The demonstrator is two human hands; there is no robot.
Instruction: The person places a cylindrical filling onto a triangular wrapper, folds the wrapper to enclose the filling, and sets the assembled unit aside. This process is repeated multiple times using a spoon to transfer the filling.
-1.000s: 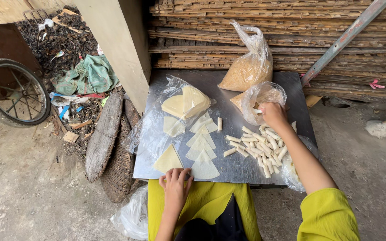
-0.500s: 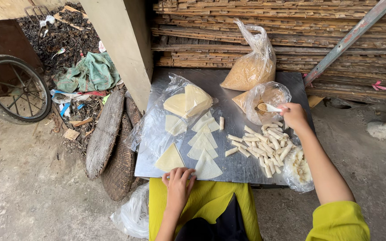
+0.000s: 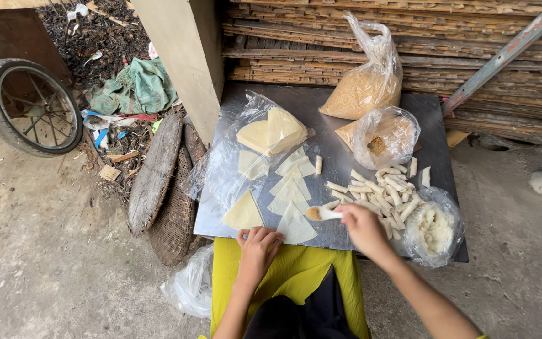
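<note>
the right hand (image 3: 362,227) was closed around the handle of a small white spoon (image 3: 322,213), fingers curled over it, knuckles up, the forearm running back toward the lower right. the spoon lay nearly level, its long axis left to right, the bowl pointing left with a heap of brown filling in it. the bowl hung just above the top of a triangular wrapper (image 3: 295,225) that lay flat on the grey tabletop (image 3: 321,100), its point away from the person. the left hand (image 3: 257,246) held nothing; it rested at the near edge of the tabletop with fingers bent, the fingertips (image 3: 265,233) on the edge between that wrapper and another wrapper (image 3: 244,213) to the left, the forearm coming straight up from below. more wrappers (image 3: 291,185) lay just beyond, and a stack (image 3: 270,133) sat on clear plastic farther back. a pile of rolls (image 3: 377,191) lay just beyond the right hand. a bag of white filling (image 3: 433,227) stood just right of that hand. two bags of brown crumbs (image 3: 368,88) stood at the back.
</note>
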